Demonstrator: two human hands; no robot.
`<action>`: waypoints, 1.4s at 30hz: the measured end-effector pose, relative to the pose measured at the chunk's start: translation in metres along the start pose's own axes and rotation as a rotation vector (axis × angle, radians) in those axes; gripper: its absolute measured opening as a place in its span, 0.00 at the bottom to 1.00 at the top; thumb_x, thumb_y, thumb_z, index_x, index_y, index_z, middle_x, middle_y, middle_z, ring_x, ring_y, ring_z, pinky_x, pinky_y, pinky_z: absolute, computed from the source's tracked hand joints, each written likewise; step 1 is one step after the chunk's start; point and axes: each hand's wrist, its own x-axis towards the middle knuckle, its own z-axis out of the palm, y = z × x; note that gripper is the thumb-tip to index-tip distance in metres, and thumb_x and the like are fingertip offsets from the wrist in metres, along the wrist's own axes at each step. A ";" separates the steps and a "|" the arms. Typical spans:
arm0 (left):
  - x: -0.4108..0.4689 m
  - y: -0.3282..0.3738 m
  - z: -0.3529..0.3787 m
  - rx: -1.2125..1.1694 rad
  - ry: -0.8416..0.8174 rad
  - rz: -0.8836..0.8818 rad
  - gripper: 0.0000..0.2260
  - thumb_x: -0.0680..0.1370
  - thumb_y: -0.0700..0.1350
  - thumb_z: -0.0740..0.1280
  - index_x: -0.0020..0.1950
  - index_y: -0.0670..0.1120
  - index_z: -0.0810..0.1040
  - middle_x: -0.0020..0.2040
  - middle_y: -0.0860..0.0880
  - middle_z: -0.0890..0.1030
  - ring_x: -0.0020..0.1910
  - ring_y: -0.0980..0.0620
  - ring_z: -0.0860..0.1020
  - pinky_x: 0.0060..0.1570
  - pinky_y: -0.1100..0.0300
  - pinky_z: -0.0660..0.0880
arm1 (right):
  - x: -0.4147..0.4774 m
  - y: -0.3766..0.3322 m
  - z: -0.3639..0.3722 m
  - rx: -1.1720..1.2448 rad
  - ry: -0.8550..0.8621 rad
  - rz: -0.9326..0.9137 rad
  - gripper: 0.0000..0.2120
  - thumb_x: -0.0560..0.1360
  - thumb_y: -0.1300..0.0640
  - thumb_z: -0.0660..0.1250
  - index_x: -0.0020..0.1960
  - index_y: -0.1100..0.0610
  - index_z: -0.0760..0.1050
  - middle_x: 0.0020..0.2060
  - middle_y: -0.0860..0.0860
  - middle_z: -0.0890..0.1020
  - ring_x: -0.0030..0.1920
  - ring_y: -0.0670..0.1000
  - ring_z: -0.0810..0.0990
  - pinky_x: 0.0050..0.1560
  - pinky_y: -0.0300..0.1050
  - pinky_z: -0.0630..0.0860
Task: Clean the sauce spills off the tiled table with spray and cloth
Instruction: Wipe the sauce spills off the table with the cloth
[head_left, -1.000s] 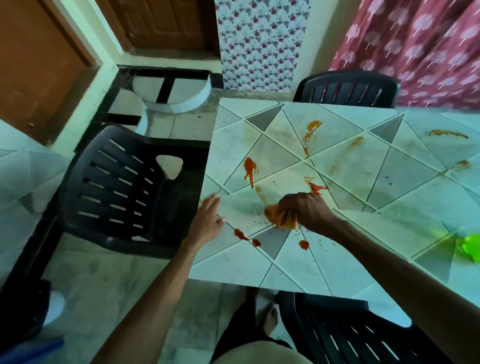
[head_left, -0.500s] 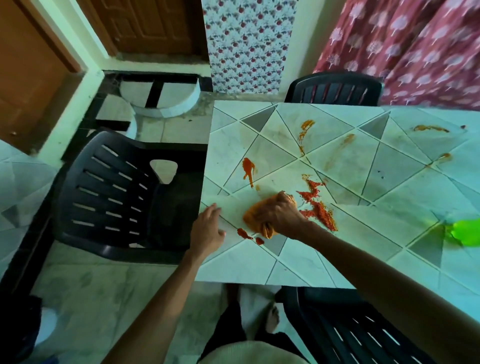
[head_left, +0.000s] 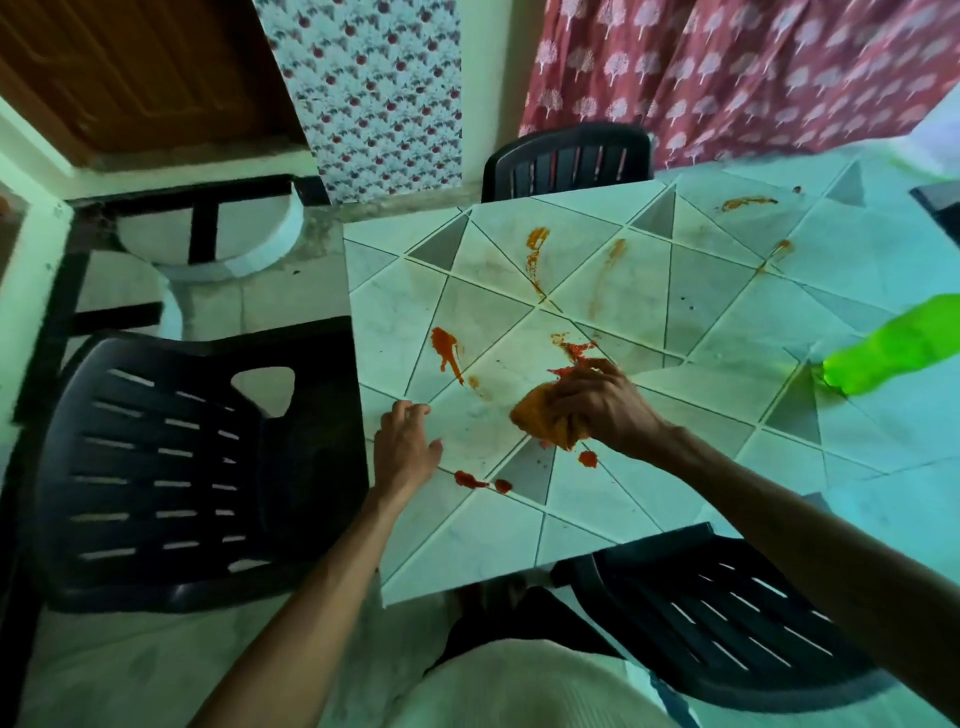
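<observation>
My right hand (head_left: 597, 410) grips a bunched orange cloth (head_left: 545, 421) and presses it on the tiled table (head_left: 467, 551) near its left end. Red sauce smears (head_left: 574, 351) lie just beyond the cloth. A red streak (head_left: 448, 348) sits to the left, and small red drops (head_left: 480, 482) lie near the front, beside my left hand (head_left: 405, 452). That hand rests on the table's left edge with fingers loosely bent, holding nothing. Orange-brown streaks (head_left: 536, 254) mark the far tiles. A green spray bottle (head_left: 893, 345) lies on its side at the right.
Black plastic chairs stand at the left (head_left: 171, 467), at the far side (head_left: 569, 158) and at the near right (head_left: 727, 618). A red patterned curtain (head_left: 753, 67) hangs behind the table. A dark object (head_left: 940, 208) sits at the table's far right edge.
My right hand has dragged the cloth back to the right over the red smear, which is now smaller. The left hand stays at the table's edge. The view has shifted.
</observation>
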 end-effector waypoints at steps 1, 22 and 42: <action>0.003 0.003 0.000 -0.003 -0.011 -0.007 0.21 0.76 0.47 0.71 0.68 0.45 0.72 0.66 0.46 0.70 0.64 0.45 0.70 0.60 0.52 0.70 | 0.005 0.004 -0.006 0.022 0.036 0.027 0.14 0.69 0.58 0.77 0.53 0.48 0.84 0.58 0.48 0.85 0.59 0.56 0.82 0.61 0.60 0.75; -0.016 -0.028 -0.001 -0.096 -0.002 0.000 0.29 0.74 0.35 0.71 0.74 0.43 0.67 0.76 0.46 0.63 0.75 0.46 0.63 0.71 0.54 0.66 | 0.051 -0.025 0.064 -0.101 -0.323 -0.397 0.11 0.77 0.53 0.69 0.57 0.43 0.81 0.59 0.43 0.83 0.64 0.51 0.79 0.71 0.59 0.65; -0.012 -0.024 0.001 -0.093 0.028 -0.046 0.26 0.75 0.43 0.74 0.71 0.42 0.71 0.74 0.45 0.66 0.74 0.45 0.65 0.69 0.53 0.67 | 0.080 -0.052 0.041 0.117 -0.247 -0.217 0.13 0.74 0.59 0.65 0.55 0.48 0.83 0.59 0.48 0.83 0.61 0.57 0.80 0.60 0.61 0.74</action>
